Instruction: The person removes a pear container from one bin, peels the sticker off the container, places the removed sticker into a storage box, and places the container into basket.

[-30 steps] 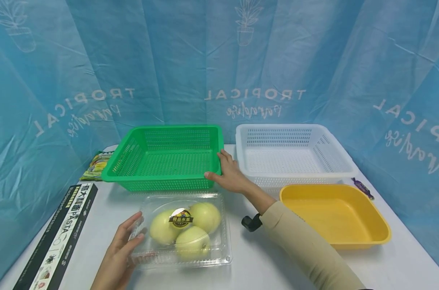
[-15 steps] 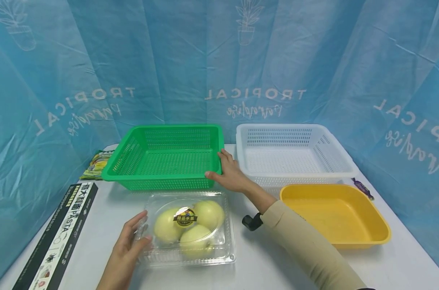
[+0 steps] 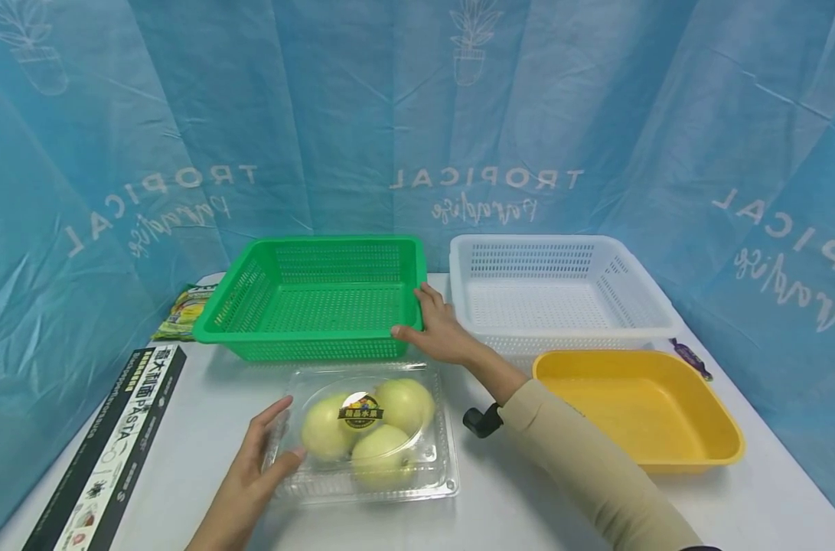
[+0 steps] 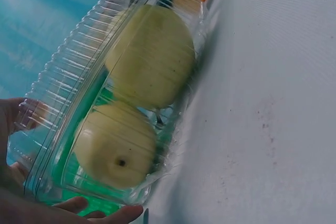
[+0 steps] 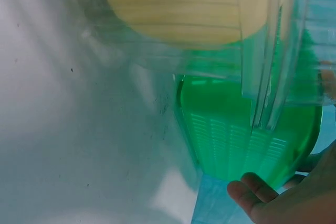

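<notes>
A clear plastic clamshell box (image 3: 441, 459) with three pale yellow-green round fruits (image 3: 383, 448) and a dark label lies in front of the green basket (image 3: 307, 346). My left hand (image 3: 255, 467) grips the box's left end, thumb toward the near side and fingers spread toward the far side; in the left wrist view fingers (image 4: 123, 214) reach along the box's end. My right hand (image 3: 441, 333) holds the basket's front right corner, thumb at the front rim and fingers over the right rim. The right wrist view shows that hand (image 5: 294, 198) beside the green corner.
A white basket (image 3: 562, 334) stands at the back right, with a yellow tray (image 3: 637, 413) in front of it. A wrapped candy (image 3: 693, 360) lies at the right edge. On the left are a long pasta box (image 3: 114, 451) and a yellow packet (image 3: 183, 315). A blue curtain (image 3: 417, 115) hangs behind.
The fruit box has slid to the right and slightly away, together with my left hand. My right hand and the green basket have stayed in place.
</notes>
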Tool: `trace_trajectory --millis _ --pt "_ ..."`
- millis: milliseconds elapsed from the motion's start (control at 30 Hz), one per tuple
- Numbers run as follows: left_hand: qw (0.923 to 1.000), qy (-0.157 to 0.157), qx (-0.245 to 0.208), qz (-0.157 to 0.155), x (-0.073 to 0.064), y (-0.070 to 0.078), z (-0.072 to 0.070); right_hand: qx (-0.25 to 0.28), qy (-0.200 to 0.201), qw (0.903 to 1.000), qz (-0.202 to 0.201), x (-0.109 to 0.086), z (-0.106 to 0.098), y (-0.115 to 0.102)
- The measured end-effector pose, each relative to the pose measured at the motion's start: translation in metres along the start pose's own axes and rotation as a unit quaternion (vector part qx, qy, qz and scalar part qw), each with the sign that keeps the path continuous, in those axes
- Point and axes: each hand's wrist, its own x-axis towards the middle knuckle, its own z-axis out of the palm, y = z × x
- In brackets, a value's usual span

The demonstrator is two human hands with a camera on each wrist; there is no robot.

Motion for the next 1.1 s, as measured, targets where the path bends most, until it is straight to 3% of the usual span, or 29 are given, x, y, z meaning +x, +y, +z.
trace_trajectory --millis 467,700,1100 --pt "0.9984 -0.051 0.022 -0.004 0.007 0.006 0.005 -0.004 0.010 0.9999 -0.008 0.000 0.001 0.004" --pt "0.9982 -0.053 0.028 0.001 0.008 0.006 0.011 -0.010 0.006 0.9998 -0.016 0.001 0.001 0.004" --pt "0.9972 -0.060 0.036 -0.027 0.011 0.008 0.016 -0.002 0.014 0.9995 -0.029 -0.002 0.002 0.006"
